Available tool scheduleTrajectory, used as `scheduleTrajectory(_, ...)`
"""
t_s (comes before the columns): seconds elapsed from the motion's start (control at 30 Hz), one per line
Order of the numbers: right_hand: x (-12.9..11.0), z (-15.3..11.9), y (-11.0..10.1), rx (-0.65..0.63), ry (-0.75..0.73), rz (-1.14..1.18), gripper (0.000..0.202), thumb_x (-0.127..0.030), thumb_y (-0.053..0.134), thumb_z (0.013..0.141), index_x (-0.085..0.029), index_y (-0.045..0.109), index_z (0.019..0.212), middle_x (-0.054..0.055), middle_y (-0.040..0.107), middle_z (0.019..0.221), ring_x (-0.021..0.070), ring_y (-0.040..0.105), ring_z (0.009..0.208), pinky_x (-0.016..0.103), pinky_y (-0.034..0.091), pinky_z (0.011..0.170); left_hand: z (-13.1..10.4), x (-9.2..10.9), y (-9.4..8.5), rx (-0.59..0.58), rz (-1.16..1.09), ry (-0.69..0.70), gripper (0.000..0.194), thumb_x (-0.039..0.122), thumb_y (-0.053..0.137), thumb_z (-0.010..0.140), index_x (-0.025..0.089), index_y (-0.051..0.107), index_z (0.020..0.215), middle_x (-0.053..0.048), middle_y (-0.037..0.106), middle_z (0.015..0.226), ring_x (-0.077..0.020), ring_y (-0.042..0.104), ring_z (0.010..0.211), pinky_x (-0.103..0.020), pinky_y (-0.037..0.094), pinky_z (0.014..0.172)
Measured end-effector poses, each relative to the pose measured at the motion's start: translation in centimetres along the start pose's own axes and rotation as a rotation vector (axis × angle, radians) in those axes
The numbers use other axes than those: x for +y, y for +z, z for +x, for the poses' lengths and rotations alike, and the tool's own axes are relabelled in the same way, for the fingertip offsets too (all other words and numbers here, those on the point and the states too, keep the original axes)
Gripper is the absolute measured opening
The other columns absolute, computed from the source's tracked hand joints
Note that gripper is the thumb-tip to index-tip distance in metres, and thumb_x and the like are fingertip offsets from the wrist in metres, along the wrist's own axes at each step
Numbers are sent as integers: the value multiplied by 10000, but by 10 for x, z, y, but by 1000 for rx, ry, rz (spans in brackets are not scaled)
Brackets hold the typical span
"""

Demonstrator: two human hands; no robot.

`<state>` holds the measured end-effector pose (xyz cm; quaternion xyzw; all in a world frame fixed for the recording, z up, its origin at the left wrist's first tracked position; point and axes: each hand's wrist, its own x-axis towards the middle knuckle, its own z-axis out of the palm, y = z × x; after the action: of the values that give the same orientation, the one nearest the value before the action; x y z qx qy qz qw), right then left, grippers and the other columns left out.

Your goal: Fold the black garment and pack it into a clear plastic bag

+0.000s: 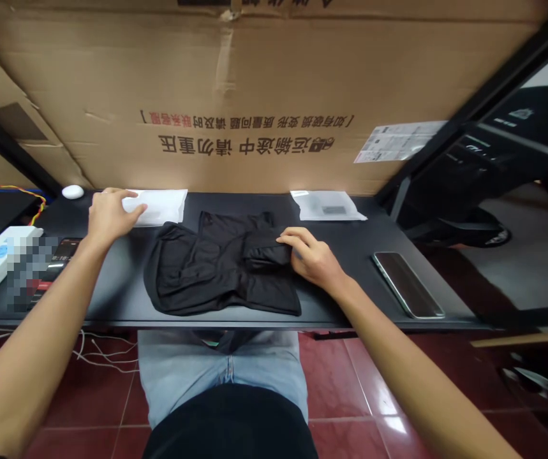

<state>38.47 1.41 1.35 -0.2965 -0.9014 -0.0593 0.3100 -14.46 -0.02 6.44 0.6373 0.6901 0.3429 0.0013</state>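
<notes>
We see left hand (pixel 109 217) over far-left packet (pixel 167 207), fingers parted, contact unclear; right hand (pixel 316 260), fingers nearly closed, pinches cloth (pixel 197 271) at right.

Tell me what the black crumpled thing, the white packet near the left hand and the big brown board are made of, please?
Black thing: probably thin fabric, smooth with a faint sheen; it wrinkles softly.
White packet: maybe frosted plastic, though paper is possible; it looks thin, pale and flat.
Brown board: cardboard, dull and papery, with creases and printed writing.
</notes>
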Motion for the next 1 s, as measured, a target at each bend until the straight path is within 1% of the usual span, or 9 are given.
scheduleTrajectory(0.13,5,-3,-1,-83,-16,135,528,-9,518,944,-254,684,1381,127,702,1441,250,780,1231,398,697,991,-17,67,22,-39,87,87,386,469,747,961,193,796,1227,-122,770,1242,-312,684,1123,-491,508,1128)
scheduleTrajectory(0.23,6,-7,-4,-92,-22,203,560,-27,520,948,-264,668,1433,134,692,1448,287,728,1325,506,658,1106,-45,138,44,-195,-4,271,374,433,699,1018,236,751,1332,-91,782,1215,-283,722,1092,-435,561,1033)
scheduleTrajectory(0.33,6,-10,-7,-55,13,240,569,-55,511,960,-256,634,1478,154,672,1464,326,679,1382,596,617,1155,-75,202,69,-319,-5,453,486,468,745,1022,267,672,1457,-102,750,1278,-298,715,1175,-429,586,1001)
scheduleTrajectory(0.47,5,-12,-6,62,95,299,381,-144,524,1034,-253,631,1383,158,684,1387,338,686,1333,609,605,1139,-94,251,94,-424,90,609,486,459,797,1008,232,685,1424,-140,716,1347,-323,694,1230,-416,610,932)
scheduleTrajectory(0.57,5,-14,-4,113,127,330,124,-241,541,1094,-257,626,1182,141,710,1270,319,722,1190,560,622,1064,-96,259,104,-472,155,622,323,265,740,1031,243,718,1353,-113,746,1287,-297,708,1222,-367,608,861)
scheduleTrajectory(0.67,3,-15,-2,107,127,357,77,-312,547,1123,-260,599,1099,133,720,1252,306,733,1153,527,624,1037,-96,253,108,-470,114,572,347,154,623,1052,249,712,1374,-101,758,1277,-271,732,1204,-350,608,870)
scheduleTrajectory(0.77,0,-14,-2,97,135,391,121,-350,557,1134,-260,615,1191,150,722,1385,320,719,1304,547,597,1131,-96,240,106,-417,-73,507,471,133,588,1033,242,646,1487,-92,754,1291,-241,752,1113,-354,613,922)
scheduleTrajectory(0.87,-4,-11,-1,33,121,402,218,-339,578,1139,-254,625,1335,164,697,1526,316,672,1448,571,566,1213,-93,223,96,-343,-242,403,632,119,602,972,228,548,1592,-63,761,1156,-214,741,968,-336,612,855)
scheduleTrajectory(1.0,-8,-7,4,-108,9,368,282,-275,611,1127,-238,673,1399,155,716,1552,308,625,1535,596,539,1270,-96,192,73,-280,-233,276,814,153,635,924,252,429,1705,-36,760,1073,-209,727,861,-338,607,786)
